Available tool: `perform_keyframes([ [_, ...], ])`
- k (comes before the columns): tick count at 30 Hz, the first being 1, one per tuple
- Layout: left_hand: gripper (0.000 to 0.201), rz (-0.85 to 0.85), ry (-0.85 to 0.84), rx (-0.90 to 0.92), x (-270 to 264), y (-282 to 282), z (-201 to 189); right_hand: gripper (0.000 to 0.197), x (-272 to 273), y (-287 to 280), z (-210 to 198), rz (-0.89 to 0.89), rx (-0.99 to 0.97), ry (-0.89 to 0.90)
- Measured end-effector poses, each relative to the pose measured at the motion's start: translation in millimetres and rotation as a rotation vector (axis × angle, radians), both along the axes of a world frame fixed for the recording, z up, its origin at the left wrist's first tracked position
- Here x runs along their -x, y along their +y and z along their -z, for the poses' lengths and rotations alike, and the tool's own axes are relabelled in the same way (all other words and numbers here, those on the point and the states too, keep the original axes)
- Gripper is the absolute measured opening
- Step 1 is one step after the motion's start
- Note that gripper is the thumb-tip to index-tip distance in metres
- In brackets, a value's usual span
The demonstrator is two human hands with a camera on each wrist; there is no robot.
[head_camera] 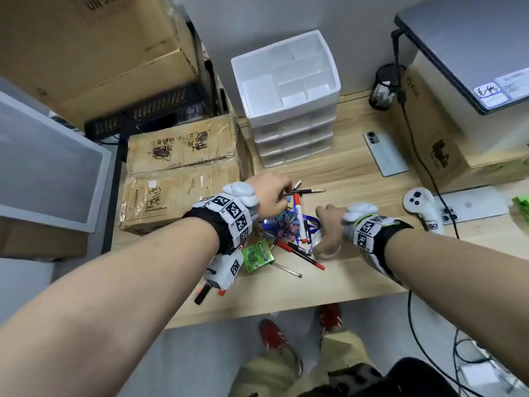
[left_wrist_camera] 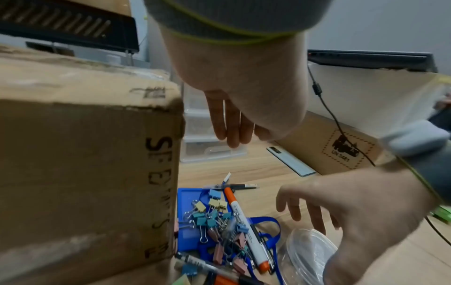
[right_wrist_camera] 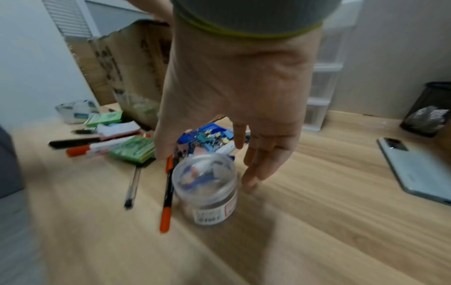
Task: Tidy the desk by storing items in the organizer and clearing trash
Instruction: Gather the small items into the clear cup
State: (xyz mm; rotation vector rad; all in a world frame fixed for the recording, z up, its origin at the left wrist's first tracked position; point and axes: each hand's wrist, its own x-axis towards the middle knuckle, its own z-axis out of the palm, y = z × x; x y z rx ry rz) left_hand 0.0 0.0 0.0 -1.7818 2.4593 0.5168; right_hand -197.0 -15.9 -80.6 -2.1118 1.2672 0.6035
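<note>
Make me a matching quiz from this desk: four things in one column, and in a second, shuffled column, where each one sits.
Things:
1. white drawer organizer
2. grey phone
3. clear plastic jar
4. green gum pack

Places:
A. under the right hand, right of the binder clips
B. beside the left wrist, at the near-left edge of the clutter
C. at the back of the desk, against the wall
D. flat on the desk, between the organizer and the cardboard box on the right

Pairs: 1-C, 2-D, 3-A, 4-B
</note>
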Motion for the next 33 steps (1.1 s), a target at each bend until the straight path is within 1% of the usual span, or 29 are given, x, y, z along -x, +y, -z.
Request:
perform_keyframes([
  [1, 0.016, -0.008, 0.005, -0.003, -1.6, 1.1, 2.8, 0.099, 0.4, 1.9, 2.0, 0.028, -0.031, -0.019],
  [2, 0.016, -0.023, 0.006, -0.003, -3.5, 2.1, 5.5, 0.1, 0.5, 5.4, 2.5, 0.03, -0.021, -0.002],
  [3, 0.017, -0.033, 0.006, -0.009, -5.3, 3.6, 9.8, 0.097, 1.5, 10.6, 4.5, 0.009, 0.018, 0.037],
  [5, 0.017, -0.035, 0.0, -0.026, -5.5, 8.2, 11.3, 0.078, 2.9, 23.7, 3.7, -0.064, 0.157, 0.146],
  [6, 0.018, -0.036, -0.005, -0.032, -4.8, 9.6, 10.5, 0.068, 3.9, 28.1, 0.5, -0.073, 0.185, 0.173],
  [7, 0.019, -0.033, -0.006, -0.038, -4.5, 10.7, 10.0, 0.062, 5.0, 29.0, -1.3, -0.072, 0.179, 0.18],
  [8, 0.021, -0.035, -0.013, -0.05, -4.6, 11.5, 8.1, 0.06, 6.5, 26.8, -5.0, -0.05, 0.155, 0.157],
  [10, 0.027, -0.035, -0.031, -0.085, -4.5, 8.2, 4.4, 0.06, 7.6, 14.0, -14.6, 0.008, 0.061, 0.125],
  [12, 0.038, -0.028, -0.025, -0.126, -4.7, 5.1, -4.5, 0.067, 4.9, -2.3, -30.2, 0.027, -0.017, 0.108],
  [13, 0.045, -0.026, -0.02, -0.137, -4.0, 4.0, -9.7, 0.069, 3.5, -10.3, -37.8, 0.042, -0.068, 0.074],
  [15, 0.061, -0.042, 0.005, -0.159, -1.4, -1.0, -18.1, 0.067, -1.2, -26.8, -57.8, 0.166, -0.189, -0.082],
  [18, 0.078, -0.077, 0.075, -0.16, 3.4, -1.9, -31.4, 0.049, -8.3, -40.1, -88.4, 0.398, -0.334, -0.369],
  [19, 0.082, -0.079, 0.086, -0.152, 4.5, -3.9, -35.6, 0.046, -10.9, -43.8, -97.1, 0.447, -0.376, -0.441],
  [22, 0.082, -0.129, 0.066, -0.087, 5.0, -10.1, -46.6, 0.039, -19.2, -51.1, -114.0, 0.492, -0.495, -0.531],
  [25, 0.086, -0.174, 0.012, -0.027, 2.2, -16.0, -55.7, 0.04, -23.8, -56.8, -122.5, 0.542, -0.561, -0.61],
  [27, 0.081, -0.18, -0.008, -0.017, 1.4, -18.5, -59.8, 0.041, -24.0, -59.6, -123.7, 0.559, -0.558, -0.656],
  [29, 0.072, -0.179, -0.026, 0.0, 0.2, -18.9, -61.8, 0.047, -25.8, -61.9, -122.5, 0.543, -0.537, -0.674],
  [33, 0.072, -0.166, -0.038, 0.008, -4.5, -17.2, -63.0, 0.051, -30.5, -62.7, -117.7, 0.497, -0.515, -0.698],
])
